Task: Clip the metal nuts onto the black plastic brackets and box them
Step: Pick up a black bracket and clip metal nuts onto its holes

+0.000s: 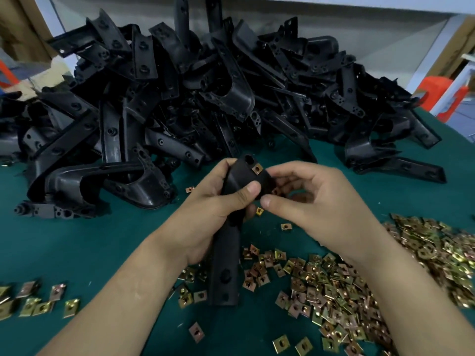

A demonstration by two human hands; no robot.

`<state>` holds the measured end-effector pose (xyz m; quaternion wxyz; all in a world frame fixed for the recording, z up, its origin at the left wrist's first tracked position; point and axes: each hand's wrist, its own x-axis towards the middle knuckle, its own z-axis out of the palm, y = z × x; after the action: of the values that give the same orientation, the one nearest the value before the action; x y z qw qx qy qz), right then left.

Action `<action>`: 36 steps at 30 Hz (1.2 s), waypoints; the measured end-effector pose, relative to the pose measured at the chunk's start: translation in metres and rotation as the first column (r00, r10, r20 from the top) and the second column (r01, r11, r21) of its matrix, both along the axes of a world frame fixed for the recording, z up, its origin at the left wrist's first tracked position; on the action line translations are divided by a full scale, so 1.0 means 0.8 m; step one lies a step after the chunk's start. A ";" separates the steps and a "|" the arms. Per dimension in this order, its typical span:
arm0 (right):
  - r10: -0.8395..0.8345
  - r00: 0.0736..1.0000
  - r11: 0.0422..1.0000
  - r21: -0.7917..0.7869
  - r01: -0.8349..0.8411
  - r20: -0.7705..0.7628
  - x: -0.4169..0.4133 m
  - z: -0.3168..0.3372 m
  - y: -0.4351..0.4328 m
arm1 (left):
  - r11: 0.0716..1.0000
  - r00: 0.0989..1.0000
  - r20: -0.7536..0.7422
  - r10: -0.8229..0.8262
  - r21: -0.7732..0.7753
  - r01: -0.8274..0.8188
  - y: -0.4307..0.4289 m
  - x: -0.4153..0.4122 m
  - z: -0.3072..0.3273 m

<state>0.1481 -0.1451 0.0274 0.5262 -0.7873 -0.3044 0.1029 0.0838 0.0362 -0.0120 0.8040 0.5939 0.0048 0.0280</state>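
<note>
Bracket work is mid-way: the left hand (210, 209) grips 1 black plastic bracket (226, 253) round its middle, above the desk (90, 240) near its front edge. The right hand (316, 201) pinches the upper end, where 1 metal nut (256, 170) sits clipped. The bracket looks stiff and light (smooth, so probably slippery), and the long flat shank is the best place to hold it. Toward the front right corner lie loose nuts (359, 291).

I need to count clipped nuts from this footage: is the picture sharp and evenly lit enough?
Head view: soft, even light, no hard shadows; the nut on the bracket reads clearly, if slightly soft; the black pile loses detail in its darkness, bar some sheen; wide-angle stretch shows toward the edges.
</note>
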 end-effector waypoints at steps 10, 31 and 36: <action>-0.069 0.954 0.988 -0.110 0.105 0.290 -0.025 0.050 -0.014 | 0.990 0.996 0.060 0.071 -0.127 -0.063 -0.028 -0.012 0.035; -0.804 0.587 0.594 0.100 0.798 0.097 -0.201 0.019 -0.364 | 0.777 0.738 -0.244 -0.629 -0.161 0.609 -0.319 -0.073 0.017; -0.906 0.419 0.419 -0.010 0.908 0.061 -0.270 -0.003 -0.421 | 0.665 0.631 -0.269 -0.728 -0.050 0.746 -0.383 -0.090 0.007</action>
<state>-0.0679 -0.4821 0.0248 0.4754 -0.8401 0.1574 -0.2086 0.0122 -0.2703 -0.0067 0.7167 0.5683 -0.1311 -0.3824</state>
